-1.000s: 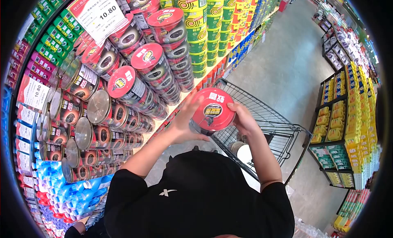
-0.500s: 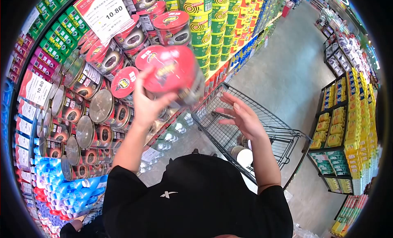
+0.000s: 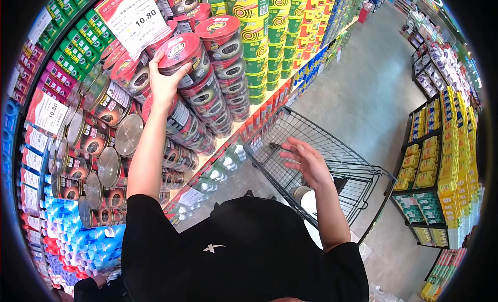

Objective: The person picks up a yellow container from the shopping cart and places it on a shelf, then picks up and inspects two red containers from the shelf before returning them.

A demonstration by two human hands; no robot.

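Note:
My left hand (image 3: 167,81) is closed round the rim of a red-lidded tub of mosquito coils (image 3: 180,49), thumb on the near side and fingers at the left. This tub sits at the top of a column of like tubs (image 3: 205,94) on the shelf. My right hand (image 3: 310,164) hangs over the shopping cart (image 3: 353,169) with its fingers apart and nothing in them. Below that hand, a white round-topped item (image 3: 309,202) lies in the cart, partly hidden by my forearm.
A price sign (image 3: 134,19) reading 10.80 hangs over the stacks. Green-and-yellow tubs (image 3: 247,27) stand farther along the shelf. Clear-lidded cans (image 3: 110,167) lie tilted at the left. Yellow packs (image 3: 451,146) fill a rack across the aisle. Another person's arm (image 3: 98,282) shows at lower left.
My left hand has moved left and away from me with the tub, bringing it from mid-air onto the column. My right hand has shifted slightly down and stays open.

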